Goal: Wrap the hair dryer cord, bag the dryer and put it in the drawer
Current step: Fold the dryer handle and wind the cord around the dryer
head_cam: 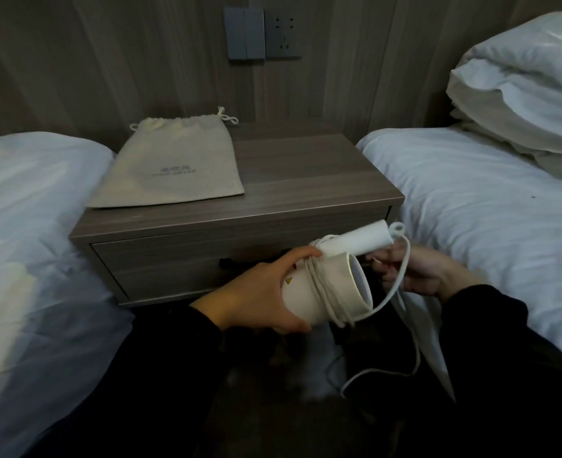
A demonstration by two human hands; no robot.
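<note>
While the left hand clamps its fingers round the rear of the hair dryer, steadying it in the air before the closed drawer, the right hand pinches the cord, seemingly to lay another turn round the barrel. The bag waits flat on the worktop; the cord's far end trails into dark floor, its plug unseen.

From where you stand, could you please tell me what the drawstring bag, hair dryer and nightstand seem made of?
Drawstring bag: beige woven cloth, likely cotton; matte, creased, gathered mouth. Hair dryer: smooth white plastic, apparently, with a silvery rim. Nightstand: grey wood-grain board, possibly laminate; streaked, matte.
</note>
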